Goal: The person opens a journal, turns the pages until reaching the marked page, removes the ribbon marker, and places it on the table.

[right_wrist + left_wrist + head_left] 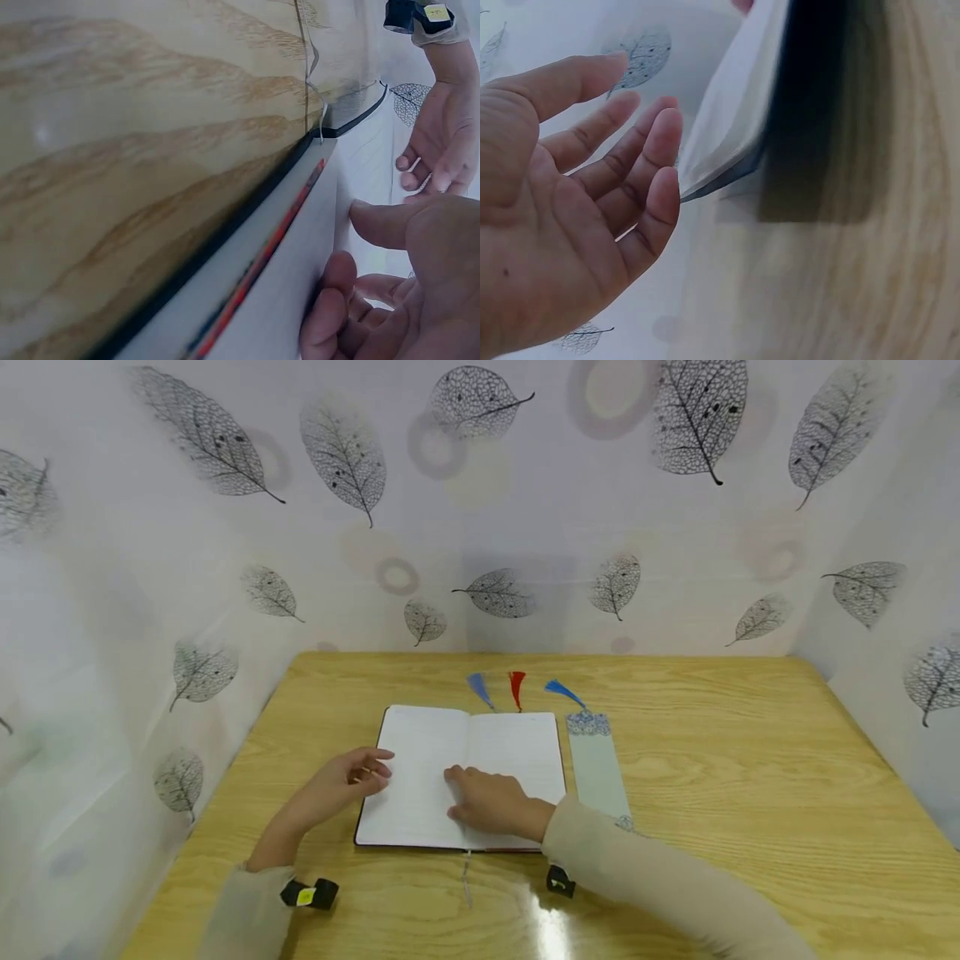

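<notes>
An open notebook [420, 822] with blank white pages lies on the table. My right hand [491, 802] rests on the right page, its fingertips near the middle fold; in the right wrist view its thumb is stretched out and the other fingers bend loosely. My left hand [337, 789] is at the notebook's left edge, palm turned inward and fingers loosely bent around nothing. From the top of the notebook stick out a light-blue tassel [478, 687] and a red tassel [517, 687]. A thin red edge [259, 262] shows between the pages in the right wrist view.
To the right of the notebook lies a pale green bookmark [600, 777] with a patterned top and a blue tassel [562, 691]. A thin ribbon [467, 881] hangs from the notebook's near side. The wooden table [750, 760] meets leaf-patterned walls [675, 568].
</notes>
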A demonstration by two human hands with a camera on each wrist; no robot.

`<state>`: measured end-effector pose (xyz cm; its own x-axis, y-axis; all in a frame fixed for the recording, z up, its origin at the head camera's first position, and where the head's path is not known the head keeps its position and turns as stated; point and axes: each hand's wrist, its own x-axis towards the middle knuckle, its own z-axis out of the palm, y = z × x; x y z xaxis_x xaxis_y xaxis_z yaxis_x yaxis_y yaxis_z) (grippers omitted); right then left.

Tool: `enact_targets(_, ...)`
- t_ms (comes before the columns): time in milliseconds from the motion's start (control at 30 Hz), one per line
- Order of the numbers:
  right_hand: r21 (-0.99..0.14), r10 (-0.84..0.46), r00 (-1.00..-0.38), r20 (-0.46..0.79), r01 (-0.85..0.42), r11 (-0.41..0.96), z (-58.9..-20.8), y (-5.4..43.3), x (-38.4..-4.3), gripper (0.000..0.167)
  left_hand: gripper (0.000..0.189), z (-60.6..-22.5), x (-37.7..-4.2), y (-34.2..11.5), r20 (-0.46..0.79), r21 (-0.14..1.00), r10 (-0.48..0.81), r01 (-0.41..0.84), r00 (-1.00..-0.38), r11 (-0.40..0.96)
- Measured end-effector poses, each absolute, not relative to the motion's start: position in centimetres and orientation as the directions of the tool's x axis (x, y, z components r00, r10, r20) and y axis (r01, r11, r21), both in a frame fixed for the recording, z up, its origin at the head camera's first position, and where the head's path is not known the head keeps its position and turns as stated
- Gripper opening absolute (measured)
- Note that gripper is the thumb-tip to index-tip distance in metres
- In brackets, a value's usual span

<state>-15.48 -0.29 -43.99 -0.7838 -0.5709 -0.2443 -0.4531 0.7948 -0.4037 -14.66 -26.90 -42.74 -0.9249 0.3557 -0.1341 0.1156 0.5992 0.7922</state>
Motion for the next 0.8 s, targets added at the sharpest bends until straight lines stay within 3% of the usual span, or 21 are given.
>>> enact_targets(233,-0.389,-0.559,-0.789,-0.254,-0.446,0.806,-43.5,-0.5,-15.4,0.055,0.04,-44.1,-14.8,-26.2,-0.17,0.805,0.381,0.095,-0.909,0.586)
enact_targets(367,-0.454,-0.581,-0.773,-0.255,-0.435,0.777,-43.2,0.0,-16.0,0.052,0.042,-44.5,-14.9,-26.0,-0.195,0.81,0.388,0.075,-0.901,0.581)
enact_targets(567,-0.563,-0.618,-0.766,-0.178,-0.436,0.702,-42.8,2.5,-18.8,0.044,0.048,-44.6,-15.0,-25.5,-0.232,0.811,0.398,0.049,-0.888,0.583)
enact_targets(800,-0.567,-0.591,-0.792,-0.152,-0.42,0.709,-42.3,5.9,-22.1,0.043,0.057,-45.0,-15.2,-25.6,-0.242,0.803,0.415,0.059,-0.877,0.593)
